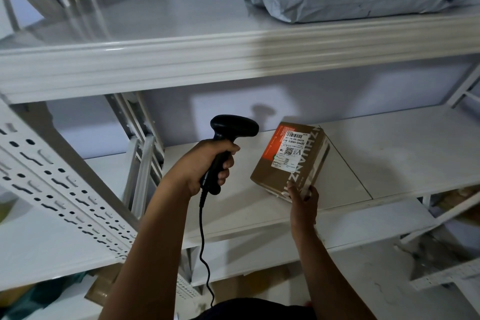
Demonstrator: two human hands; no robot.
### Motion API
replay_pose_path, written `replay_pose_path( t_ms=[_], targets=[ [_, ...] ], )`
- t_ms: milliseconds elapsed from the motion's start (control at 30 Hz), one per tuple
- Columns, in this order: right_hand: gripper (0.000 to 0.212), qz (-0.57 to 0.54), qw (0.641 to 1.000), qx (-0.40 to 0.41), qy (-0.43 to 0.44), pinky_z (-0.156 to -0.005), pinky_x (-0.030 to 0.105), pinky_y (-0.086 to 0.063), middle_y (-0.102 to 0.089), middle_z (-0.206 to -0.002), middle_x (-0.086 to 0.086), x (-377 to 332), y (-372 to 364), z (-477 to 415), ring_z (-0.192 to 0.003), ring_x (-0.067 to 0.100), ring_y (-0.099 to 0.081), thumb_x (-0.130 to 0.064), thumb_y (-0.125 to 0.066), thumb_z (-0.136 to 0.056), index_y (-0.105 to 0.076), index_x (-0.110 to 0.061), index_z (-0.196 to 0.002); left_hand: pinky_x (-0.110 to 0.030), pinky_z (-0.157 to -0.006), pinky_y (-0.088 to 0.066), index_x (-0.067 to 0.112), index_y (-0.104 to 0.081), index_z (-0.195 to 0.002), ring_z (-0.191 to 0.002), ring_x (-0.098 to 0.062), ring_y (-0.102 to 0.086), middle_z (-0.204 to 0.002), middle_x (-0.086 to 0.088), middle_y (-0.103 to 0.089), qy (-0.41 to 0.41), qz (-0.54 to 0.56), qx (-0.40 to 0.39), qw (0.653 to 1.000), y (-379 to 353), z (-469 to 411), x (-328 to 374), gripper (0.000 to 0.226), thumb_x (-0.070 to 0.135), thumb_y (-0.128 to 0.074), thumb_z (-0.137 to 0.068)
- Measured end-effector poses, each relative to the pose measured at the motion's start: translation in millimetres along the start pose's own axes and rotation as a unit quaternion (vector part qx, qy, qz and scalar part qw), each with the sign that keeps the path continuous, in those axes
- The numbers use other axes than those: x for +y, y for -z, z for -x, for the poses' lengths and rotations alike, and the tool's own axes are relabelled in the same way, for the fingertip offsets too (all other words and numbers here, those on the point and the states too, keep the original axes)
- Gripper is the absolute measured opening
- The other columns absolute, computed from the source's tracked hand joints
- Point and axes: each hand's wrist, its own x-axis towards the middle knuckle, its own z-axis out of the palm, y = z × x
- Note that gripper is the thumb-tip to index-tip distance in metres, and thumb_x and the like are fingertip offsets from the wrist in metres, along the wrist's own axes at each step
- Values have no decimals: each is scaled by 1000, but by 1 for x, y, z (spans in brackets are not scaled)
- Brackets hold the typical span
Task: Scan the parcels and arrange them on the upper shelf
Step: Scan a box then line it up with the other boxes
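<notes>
The cardboard parcel (289, 163) is a brown box with an orange strip and a white shipping label (290, 152) on its upturned face. It is tilted over the middle shelf (394, 153), and whether its underside touches that board cannot be told. The right hand (304, 202) grips the parcel's near corner, fingers curled round the edge from below. Just left of the parcel, the left hand (207, 167) is wrapped round the handle of a black barcode scanner (233, 128). The scanner's head is level with the parcel's far end and points toward it. The scanner's cable (203, 236) hangs down from the handle, left of and below the parcel.

Above the parcel runs the upper shelf (166, 18). Up and to the right of the parcel, two grey plastic mailer bags (363, 1) lie on that shelf, one stacked on the other. Far left of the parcel stands a white perforated upright (54, 176). Below and left of the parcel, on a lower level, a piece of brown cardboard (100, 284) shows beside something teal that is too dim to identify.
</notes>
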Motion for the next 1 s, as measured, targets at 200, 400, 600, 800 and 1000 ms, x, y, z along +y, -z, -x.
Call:
replay_pose_path(
  t_ms=[200,400,600,800,1000],
  targets=[
    [87,-22,1000,5,2,-83,26,-54,-67,-130,6,1,1,0,-114,21,-69,-54,-84,-64,-53,-20,-138,-28,-50,-35,16,-46,-78,-46,-17,-37,-60,-4,-43,4,5,-2,1000,-1,-1,0,22,20,-58,-96],
    [64,-23,1000,-11,-4,-82,23,-54,-64,-135,7,0,2,1,-117,21,-66,-30,-84,-84,-50,-24,-139,-28,-50,-34,16,-46,-77,-46,-17,-37,-60,-3,-43,8,5,0,1000,-4,-2,-2,23,19,-58,-97],
    [74,-14,1000,-7,0,-80,21,-54,-64,-136,9,1,4,2,-117,24,-66,-32,-86,-82,-48,-17,-144,-29,-52,-32,16,-45,-79,-47,-18,-36,-61,-4,-42,20,7,2,1000,-8,-4,-5,22,20,-58,-96],
    [71,-56,997,-38,-24,-71,19,-59,-64,-133,14,-3,7,-1,-110,23,-70,-11,-83,-84,-45,-11,-144,-29,-51,-35,14,-49,-83,-47,-19,-38,-61,-6,-45,-10,-16,24,1000,-18,-9,-10,17,19,-59,-95],
    [70,-61,994,-87,-33,-72,22,-61,-64,-128,13,-5,10,4,-109,20,-69,1,-80,-84,-44,-6,-143,-30,-52,-38,12,-53,-83,-48,-19,-41,-62,-6,-47,-15,-25,41,999,-26,-14,-13,16,20,-59,-95]
  ],
)
